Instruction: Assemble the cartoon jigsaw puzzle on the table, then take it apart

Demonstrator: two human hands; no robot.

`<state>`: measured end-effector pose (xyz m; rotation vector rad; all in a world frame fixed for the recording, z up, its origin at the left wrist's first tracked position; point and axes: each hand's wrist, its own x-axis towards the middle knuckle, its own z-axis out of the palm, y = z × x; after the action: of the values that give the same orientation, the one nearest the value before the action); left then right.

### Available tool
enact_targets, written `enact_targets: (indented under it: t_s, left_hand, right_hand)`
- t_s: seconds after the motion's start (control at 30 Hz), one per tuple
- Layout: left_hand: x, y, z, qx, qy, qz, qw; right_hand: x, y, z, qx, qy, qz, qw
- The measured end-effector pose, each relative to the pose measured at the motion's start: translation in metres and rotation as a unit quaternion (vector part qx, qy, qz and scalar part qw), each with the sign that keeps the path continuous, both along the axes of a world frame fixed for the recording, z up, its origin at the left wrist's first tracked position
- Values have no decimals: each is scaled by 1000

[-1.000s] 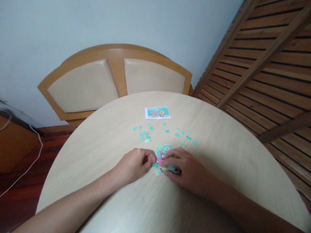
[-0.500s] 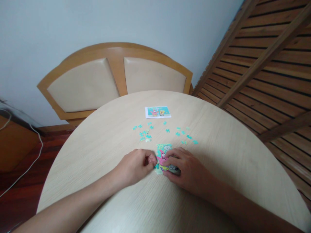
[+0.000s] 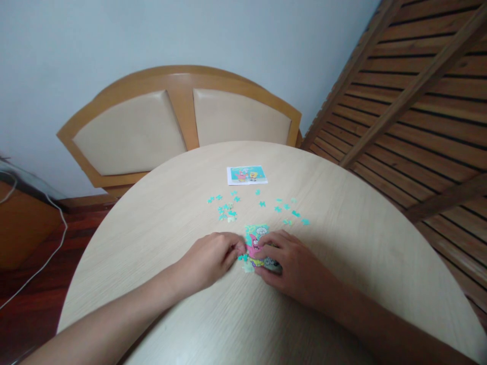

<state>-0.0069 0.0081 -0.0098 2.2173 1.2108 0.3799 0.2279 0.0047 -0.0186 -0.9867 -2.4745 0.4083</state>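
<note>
A partly assembled jigsaw puzzle, with a pink starfish character on teal, lies near the middle of the table. My left hand is at its left edge, thumb and fingers pinched together on a small teal puzzle piece. The fingertips partly hide where this piece meets the puzzle. From the right, my right hand rests on the puzzle with its fingers apart, covering the right part of the picture.
Loose puzzle pieces lie beyond the puzzle on the left, and more pieces on the right. A reference picture lies farther back on the round wooden table. A padded bench back stands behind it.
My left hand has shifted slightly, and the teal piece at its fingertips has moved a little up and left. My right hand stays in place on the puzzle.
</note>
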Motion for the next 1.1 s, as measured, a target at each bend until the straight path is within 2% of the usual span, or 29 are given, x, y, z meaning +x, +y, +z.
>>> enact_targets:
  t_s: [0.2,0.43,0.77,0.9,1.1]
  left_hand:
    - [0,0,-1,47,18,-29,998]
    - [7,0,-2,76,1,-13,997]
    - [5,1,-4,38,-9,-21,999]
    - [8,1,-3,72,8,-19,997]
    - [14,-2,7,125,72,-40,989]
  right_hand:
    - [1,-1,2,5,-16,15,1000]
    - [1,0,-1,14,-12,27,999]
    - [2,0,-2,5,2,30,1000]
    - [0,-2,-2,12,-2,44,999]
    - [-1,-4,2,25,-19,57,998]
